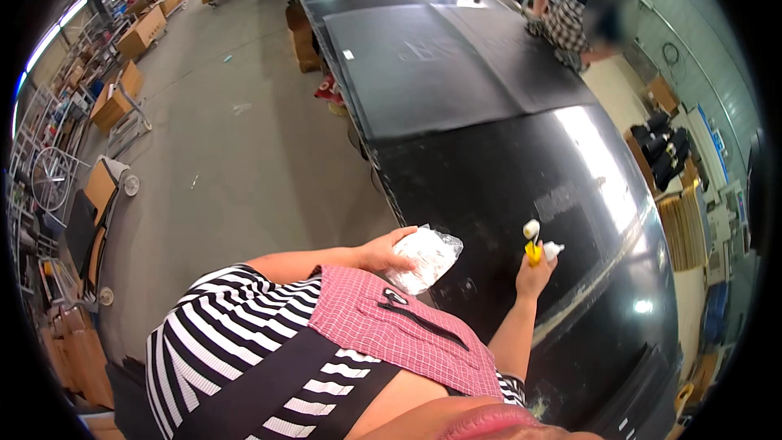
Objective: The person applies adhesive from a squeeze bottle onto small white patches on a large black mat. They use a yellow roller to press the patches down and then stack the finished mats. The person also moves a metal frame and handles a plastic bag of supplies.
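Observation:
My left hand [386, 251] grips a clear plastic bag [427, 259] with white contents; what they are I cannot make out. It is over the near left edge of the long black table [464, 167]. Farther right, above the tabletop, my right hand [533, 275] is closed round a small white bottle [553, 251] with a narrow tip. The same hand holds a small yellow-handled tool [533, 253] with a rounded white head. A large dark sheet [407, 73] with a fold line lies flat across the far part of the table.
Beyond the table's right edge, a person [582, 12] in a checked apron leans toward the dark sheet. Black strips [635, 395] lie at the near right corner. Carts with cardboard boxes [118, 98] line the left aisle. Stacked boards [683, 228] stand at the right.

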Demonstrator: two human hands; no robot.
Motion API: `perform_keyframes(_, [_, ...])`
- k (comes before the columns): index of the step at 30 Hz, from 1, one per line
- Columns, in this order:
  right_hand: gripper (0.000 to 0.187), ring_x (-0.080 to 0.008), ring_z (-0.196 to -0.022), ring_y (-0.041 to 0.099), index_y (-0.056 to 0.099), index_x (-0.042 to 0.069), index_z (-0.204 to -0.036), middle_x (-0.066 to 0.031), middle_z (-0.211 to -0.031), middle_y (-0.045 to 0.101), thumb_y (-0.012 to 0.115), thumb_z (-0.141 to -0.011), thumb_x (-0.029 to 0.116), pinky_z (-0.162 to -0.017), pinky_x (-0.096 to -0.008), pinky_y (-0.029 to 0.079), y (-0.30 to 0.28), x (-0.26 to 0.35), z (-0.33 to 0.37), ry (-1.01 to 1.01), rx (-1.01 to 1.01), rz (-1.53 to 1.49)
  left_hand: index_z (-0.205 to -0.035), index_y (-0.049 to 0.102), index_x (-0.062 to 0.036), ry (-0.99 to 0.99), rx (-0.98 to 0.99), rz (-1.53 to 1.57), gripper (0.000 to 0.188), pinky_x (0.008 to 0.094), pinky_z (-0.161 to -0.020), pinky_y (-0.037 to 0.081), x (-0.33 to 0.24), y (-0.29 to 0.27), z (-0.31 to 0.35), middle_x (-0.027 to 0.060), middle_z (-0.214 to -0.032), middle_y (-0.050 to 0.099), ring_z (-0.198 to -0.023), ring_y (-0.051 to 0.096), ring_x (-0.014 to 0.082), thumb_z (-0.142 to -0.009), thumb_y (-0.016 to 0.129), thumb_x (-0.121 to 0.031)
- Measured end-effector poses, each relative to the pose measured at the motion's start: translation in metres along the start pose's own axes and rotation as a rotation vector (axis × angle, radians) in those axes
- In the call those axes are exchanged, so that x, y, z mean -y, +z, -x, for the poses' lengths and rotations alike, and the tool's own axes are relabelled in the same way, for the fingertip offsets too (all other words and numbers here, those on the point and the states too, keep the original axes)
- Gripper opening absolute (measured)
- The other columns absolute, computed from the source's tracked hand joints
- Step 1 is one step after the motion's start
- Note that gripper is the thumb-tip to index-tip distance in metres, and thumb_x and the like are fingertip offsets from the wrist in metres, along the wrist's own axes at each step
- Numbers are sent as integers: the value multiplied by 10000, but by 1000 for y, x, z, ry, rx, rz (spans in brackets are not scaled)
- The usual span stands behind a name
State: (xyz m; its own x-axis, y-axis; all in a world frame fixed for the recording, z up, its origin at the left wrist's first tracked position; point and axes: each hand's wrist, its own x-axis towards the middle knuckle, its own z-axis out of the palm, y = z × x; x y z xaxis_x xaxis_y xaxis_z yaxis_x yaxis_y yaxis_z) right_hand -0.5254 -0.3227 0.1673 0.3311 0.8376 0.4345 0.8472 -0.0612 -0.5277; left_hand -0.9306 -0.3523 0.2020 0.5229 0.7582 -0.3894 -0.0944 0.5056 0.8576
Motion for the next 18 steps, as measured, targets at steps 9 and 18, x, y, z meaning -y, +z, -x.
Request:
perform_keyframes(9, [486, -349, -1197, 580, 669, 40, -1287, -169, -1296, 517, 744, -819, -65, -1039, -383, 461, 19, 191, 67, -107, 121, -134, -1585, 208, 11, 162, 40, 255, 1039, 372, -1127, 379, -21, -170, 23, 155, -1470, 458, -1345, 466, 244, -786, 868, -70])
perform_keyframes(18, [443, -326, -1138, 596, 682, 31, -1243, -151, -1247, 533, 739, -816, -72, -986, -357, 473, 173, 435, 32, -139, 254, -447, -1586, 194, -18, 242, -204, 332, 987, 378, -1050, 473, -90, -399, 95, 165, -1407, 524, -1257, 555, 252, -814, 808, -26])
